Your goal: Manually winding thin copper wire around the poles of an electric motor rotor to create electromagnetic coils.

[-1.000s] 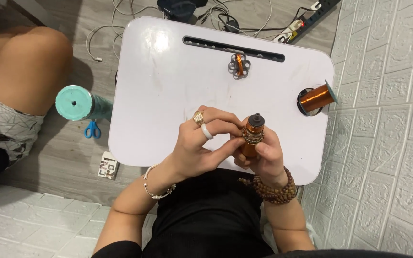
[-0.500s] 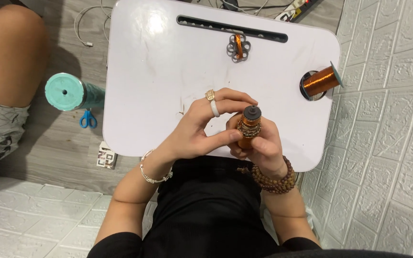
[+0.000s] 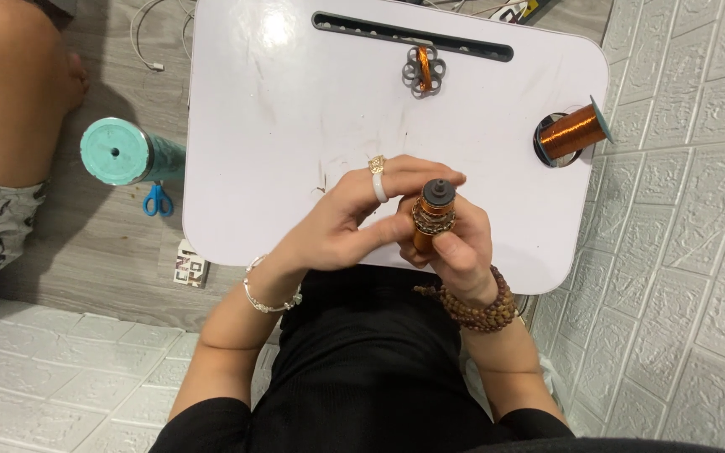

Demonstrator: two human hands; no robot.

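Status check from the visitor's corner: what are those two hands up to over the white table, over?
Right hand gripping copper-wound spool upright. Left hand pinching at the spool's side. Nothing between them; second copper spool sits apart at the white table edge.

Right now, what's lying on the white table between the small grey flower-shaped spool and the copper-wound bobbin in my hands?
In the head view, nothing: only bare white tabletop separates the grey flower-shaped spool from the copper-wound bobbin held by both hands.

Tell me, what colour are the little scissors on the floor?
Blue handles on the scissors, seen in the head view.
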